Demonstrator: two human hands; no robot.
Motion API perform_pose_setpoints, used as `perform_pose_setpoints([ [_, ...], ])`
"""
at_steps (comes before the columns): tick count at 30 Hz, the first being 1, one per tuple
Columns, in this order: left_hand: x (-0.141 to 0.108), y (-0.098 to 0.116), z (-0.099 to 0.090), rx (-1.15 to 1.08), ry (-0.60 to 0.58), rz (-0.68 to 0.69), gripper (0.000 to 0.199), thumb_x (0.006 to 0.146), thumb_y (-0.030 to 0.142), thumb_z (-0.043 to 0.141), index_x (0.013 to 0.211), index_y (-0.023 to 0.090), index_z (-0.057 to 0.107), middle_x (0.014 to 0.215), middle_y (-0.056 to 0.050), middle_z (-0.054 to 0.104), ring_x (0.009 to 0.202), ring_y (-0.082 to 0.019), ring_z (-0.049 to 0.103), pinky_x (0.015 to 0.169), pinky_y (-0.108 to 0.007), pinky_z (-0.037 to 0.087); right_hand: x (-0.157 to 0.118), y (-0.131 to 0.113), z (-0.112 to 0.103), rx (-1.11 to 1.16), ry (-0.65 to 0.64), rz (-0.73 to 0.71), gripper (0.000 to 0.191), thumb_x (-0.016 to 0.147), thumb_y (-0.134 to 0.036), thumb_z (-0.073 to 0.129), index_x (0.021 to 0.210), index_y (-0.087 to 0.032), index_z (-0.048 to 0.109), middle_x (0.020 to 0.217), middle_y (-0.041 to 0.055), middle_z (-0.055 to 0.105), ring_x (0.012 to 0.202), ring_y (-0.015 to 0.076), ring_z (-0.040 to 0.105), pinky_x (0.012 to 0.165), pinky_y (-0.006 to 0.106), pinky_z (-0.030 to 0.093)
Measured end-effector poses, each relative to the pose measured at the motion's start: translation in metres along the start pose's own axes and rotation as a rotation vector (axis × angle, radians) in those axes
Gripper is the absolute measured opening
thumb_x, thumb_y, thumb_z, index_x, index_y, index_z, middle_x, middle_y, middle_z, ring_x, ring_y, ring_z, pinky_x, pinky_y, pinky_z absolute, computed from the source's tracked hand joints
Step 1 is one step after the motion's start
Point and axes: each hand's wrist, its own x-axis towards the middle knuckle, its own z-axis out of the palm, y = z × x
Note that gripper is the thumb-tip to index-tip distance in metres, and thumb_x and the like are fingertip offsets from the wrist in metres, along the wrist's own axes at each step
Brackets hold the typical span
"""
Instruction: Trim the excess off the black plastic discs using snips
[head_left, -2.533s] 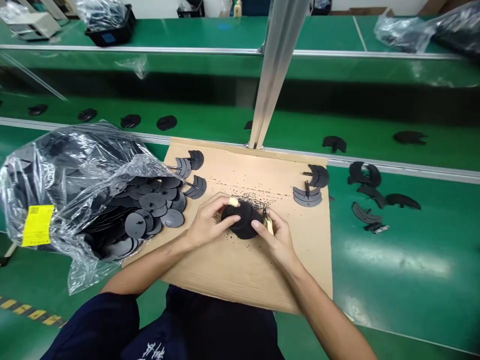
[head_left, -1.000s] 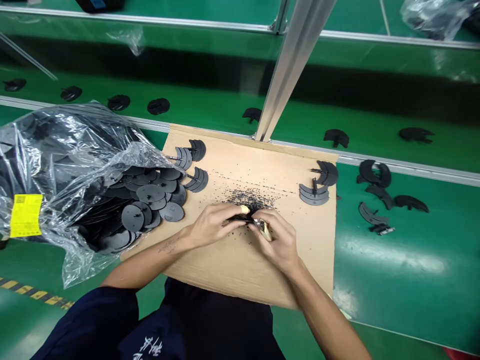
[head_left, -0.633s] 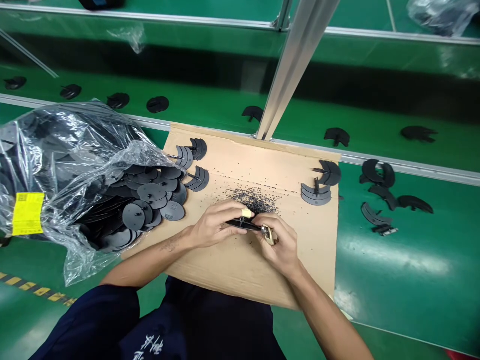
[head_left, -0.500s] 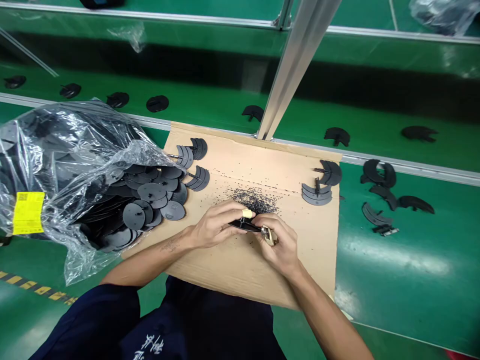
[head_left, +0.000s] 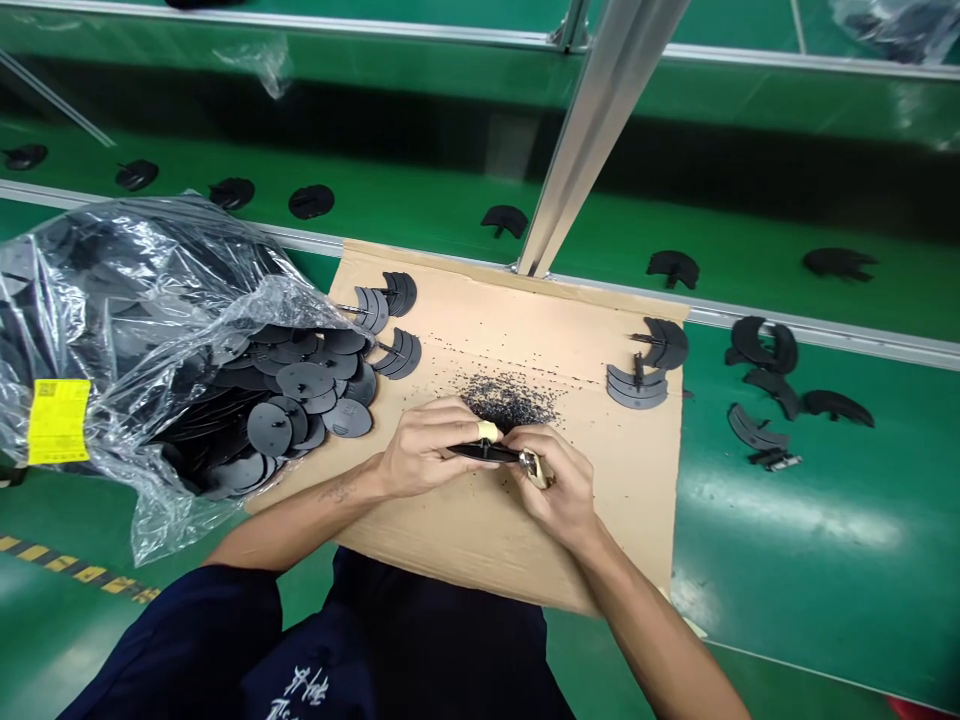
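Though round-faced earlier, black disc (head_left: 484, 452) now edge-on between both hands (head_left: 427, 450) (head_left: 561, 488)

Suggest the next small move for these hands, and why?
Probably draw the small metal-tipped tool along the black plastic part: the right hand holds the tool's tip at that part's end, the left hand grips it edge-on, and black shavings lie just beyond.

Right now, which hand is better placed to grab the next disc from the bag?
Left, probably. The left hand sits nearer the black discs spilling from the plastic bag, though it holds a black piece. The right hand is farther away, gripping a small cream-handled tool.
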Motion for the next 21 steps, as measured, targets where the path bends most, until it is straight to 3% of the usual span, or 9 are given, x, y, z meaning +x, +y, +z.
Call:
perform_pose_setpoints([
  [4, -0.0005, -0.0001, -0.0013, -0.002, -0.039, 0.006, 0.023, 0.096, 0.029, 0.064, 0.116, 0.019, 0.071, 0.088, -0.008, 0.077, 0.082, -0.019, 0.069, 0.073, -0.035, 0.057, -0.0003, -0.0006, 0.0001, -0.002, 0.006, 0.016, 0.020, 0.088, -0.008, 0.059, 0.101, -0.024, 0.061, 0.095, 0.0075, 0.071, 0.087, 0.0201, 0.069, 0.071, 0.032, 0.055],
  [11, -0.0012, -0.0009, -0.0011, 0.012, 0.001, 0.030, 0.018, 0.088, 0.025, 0.074, 0.105, 0.017, 0.072, 0.080, -0.006, 0.076, 0.076, -0.017, 0.067, 0.073, -0.034, 0.056, -0.0018, -0.0008, 0.0020, 0.002, -0.005, -0.006, 0.019, 0.088, -0.008, 0.061, 0.100, -0.022, 0.061, 0.093, 0.0074, 0.071, 0.084, 0.0196, 0.069, 0.070, 0.033, 0.057],
  [14, 0.0002, -0.0011, -0.0017, -0.029, -0.037, 0.005, 0.021, 0.092, 0.028, 0.070, 0.110, 0.016, 0.072, 0.085, -0.009, 0.076, 0.081, -0.018, 0.068, 0.074, -0.034, 0.057, -0.0017, -0.0009, 0.0023, 0.032, 0.030, -0.003, 0.019, 0.088, -0.009, 0.062, 0.100, -0.023, 0.062, 0.092, 0.0067, 0.071, 0.083, 0.0195, 0.069, 0.070, 0.033, 0.057],
  [18, 0.0000, -0.0014, -0.0018, -0.149, -0.082, -0.055, 0.040, 0.094, 0.045, 0.064, 0.121, 0.015, 0.067, 0.099, -0.013, 0.077, 0.094, -0.021, 0.071, 0.083, -0.038, 0.059, -0.0005, -0.0018, 0.0015, 0.096, 0.071, 0.045, 0.013, 0.089, -0.012, 0.064, 0.096, -0.024, 0.062, 0.090, 0.0053, 0.070, 0.080, 0.0188, 0.068, 0.069, 0.033, 0.056],
  [21, -0.0017, -0.0007, -0.0008, -0.195, -0.091, -0.139, 0.035, 0.092, 0.040, 0.069, 0.116, 0.015, 0.068, 0.098, -0.012, 0.077, 0.092, -0.020, 0.072, 0.084, -0.035, 0.060, 0.0014, -0.0021, 0.0004, 0.118, 0.085, 0.071, 0.012, 0.090, -0.014, 0.066, 0.096, -0.023, 0.062, 0.090, 0.0047, 0.069, 0.080, 0.0186, 0.068, 0.071, 0.033, 0.056],
])
